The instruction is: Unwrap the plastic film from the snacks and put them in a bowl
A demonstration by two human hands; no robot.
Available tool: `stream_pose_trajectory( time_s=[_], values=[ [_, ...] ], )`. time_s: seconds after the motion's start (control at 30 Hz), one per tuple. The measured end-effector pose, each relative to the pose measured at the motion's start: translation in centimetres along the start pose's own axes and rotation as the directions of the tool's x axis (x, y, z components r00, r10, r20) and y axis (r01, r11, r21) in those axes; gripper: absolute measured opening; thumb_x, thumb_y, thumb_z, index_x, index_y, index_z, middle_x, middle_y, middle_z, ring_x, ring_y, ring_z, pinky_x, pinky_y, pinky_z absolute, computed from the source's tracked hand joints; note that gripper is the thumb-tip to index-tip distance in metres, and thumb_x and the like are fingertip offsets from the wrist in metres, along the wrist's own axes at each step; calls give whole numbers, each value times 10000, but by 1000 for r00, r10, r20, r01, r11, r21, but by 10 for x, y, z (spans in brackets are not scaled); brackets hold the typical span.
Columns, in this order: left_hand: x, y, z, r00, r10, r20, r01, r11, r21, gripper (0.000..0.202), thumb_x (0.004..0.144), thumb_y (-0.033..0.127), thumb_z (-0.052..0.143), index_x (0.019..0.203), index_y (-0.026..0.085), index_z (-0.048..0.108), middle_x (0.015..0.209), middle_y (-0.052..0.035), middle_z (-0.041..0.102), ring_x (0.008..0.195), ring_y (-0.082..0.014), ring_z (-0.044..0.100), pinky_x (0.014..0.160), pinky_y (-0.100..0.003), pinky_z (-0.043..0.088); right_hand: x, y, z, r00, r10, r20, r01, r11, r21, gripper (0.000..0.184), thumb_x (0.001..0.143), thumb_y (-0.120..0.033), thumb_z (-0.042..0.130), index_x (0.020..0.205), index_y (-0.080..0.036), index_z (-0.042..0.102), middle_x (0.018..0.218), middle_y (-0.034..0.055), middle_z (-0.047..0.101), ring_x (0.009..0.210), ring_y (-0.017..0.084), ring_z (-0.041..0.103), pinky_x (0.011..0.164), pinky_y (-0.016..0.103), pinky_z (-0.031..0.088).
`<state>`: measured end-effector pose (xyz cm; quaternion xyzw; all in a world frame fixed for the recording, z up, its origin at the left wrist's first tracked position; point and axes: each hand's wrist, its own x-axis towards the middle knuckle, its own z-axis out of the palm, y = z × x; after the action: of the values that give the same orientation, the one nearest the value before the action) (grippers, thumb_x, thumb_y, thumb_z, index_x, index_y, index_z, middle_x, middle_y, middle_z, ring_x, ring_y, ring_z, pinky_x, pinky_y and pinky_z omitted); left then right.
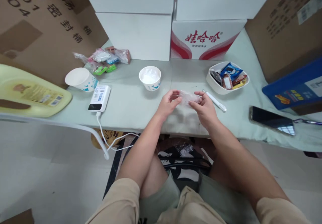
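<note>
A small clear plastic bag [187,97] is stretched between my two hands, just above the near part of the table. My left hand [171,100] pinches its left end between thumb and fingers. At the other end, my right hand [204,106] grips it the same way. Whether anything lies inside the bag I cannot make out. Beyond my left hand stands a paper cup [150,86] with crumpled clear plastic in it. A white pen-shaped cutter [216,102] lies just right of my right hand. Further right, a white bowl [221,89] holds several small wrapped snacks.
Left are a tilted paper cup [77,79], a white power bank [100,98] with a cable, wrapped snacks [107,59] and a yellow jug [32,91]. A phone [271,119] and a blue package [297,85] lie right. White boxes [148,33] line the back.
</note>
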<state>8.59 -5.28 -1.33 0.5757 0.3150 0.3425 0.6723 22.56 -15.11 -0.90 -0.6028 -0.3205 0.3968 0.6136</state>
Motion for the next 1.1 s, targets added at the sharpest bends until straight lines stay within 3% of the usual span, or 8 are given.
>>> stream_pose_trajectory(
  time_s=[0.13, 0.27, 0.4, 0.5, 0.63, 0.73, 0.9, 1.1],
  values=[
    [2, 9, -19, 968, -32, -247, 56, 994, 93, 42, 816, 206, 596, 852, 190, 582, 803, 6, 613, 716, -113, 551, 695, -250, 438, 29, -33, 28, 981, -196, 9, 192, 947, -256, 294, 697, -361, 714, 800, -256, 460, 696, -40, 487, 630, 139, 437, 610, 294, 381],
    [3, 13, -34, 985, -63, -161, 94, 977, 193, 74, 813, 191, 560, 739, 190, 558, 661, 19, 554, 629, -124, 505, 651, -277, 409, 81, -62, 87, 888, -383, 255, 451, 616, -646, 90, 749, -220, 611, 788, -234, 532, 790, 21, 570, 778, 191, 525, 743, 343, 443],
    [0, 15, -38, 993, -50, -104, 84, 933, 351, 29, 779, 176, 599, 754, 187, 589, 709, -5, 611, 694, -152, 542, 705, -306, 417, 127, -67, 141, 896, -144, 419, 441, 193, -877, 209, 744, -135, 582, 923, -209, 663, 1032, 106, 688, 957, 274, 611, 802, 386, 470],
    [-3, 18, -41, 994, -67, -91, 98, 911, 401, 30, 792, 181, 597, 764, 193, 593, 727, -10, 628, 697, -159, 542, 709, -317, 411, 141, -67, 158, 919, 26, 393, 393, 18, -919, 284, 768, -185, 618, 1036, -232, 697, 1101, 121, 708, 986, 319, 644, 792, 413, 488],
    [-6, 23, -45, 994, -65, -85, 94, 917, 389, 65, 809, 179, 583, 749, 201, 578, 727, -6, 624, 689, -157, 533, 691, -317, 399, 144, -69, 165, 887, 112, 447, 452, -27, -891, 447, 788, -235, 635, 1234, -218, 623, 1167, 128, 711, 1081, 346, 645, 918, 472, 476],
    [-7, 26, -46, 994, -71, -82, 96, 923, 371, 95, 814, 171, 578, 726, 205, 564, 706, 1, 611, 675, -152, 525, 681, -312, 391, 143, -65, 172, 903, 176, 392, 401, -23, -916, 544, 855, -281, 555, 1376, -135, 498, 1169, 166, 707, 1130, 351, 635, 1035, 538, 401],
    [-10, 26, -45, 995, -81, -62, 99, 920, 380, 93, 831, 180, 580, 742, 206, 586, 692, 4, 610, 672, -160, 529, 673, -320, 405, 138, -54, 182, 874, 308, 375, 383, 37, -923, 514, 940, -511, 419, 1248, -158, 632, 1267, 183, 648, 1223, 378, 575, 1090, 610, 319],
    [-11, 25, -45, 996, -53, -67, 76, 907, 413, 95, 829, 175, 577, 738, 200, 583, 662, 8, 586, 657, -158, 517, 669, -322, 402, 133, -47, 175, 876, 41, 480, 480, -154, -863, 398, 941, -464, 467, 982, -175, 738, 1173, 177, 644, 1257, 413, 479, 1034, 625, 315]
  ],
)
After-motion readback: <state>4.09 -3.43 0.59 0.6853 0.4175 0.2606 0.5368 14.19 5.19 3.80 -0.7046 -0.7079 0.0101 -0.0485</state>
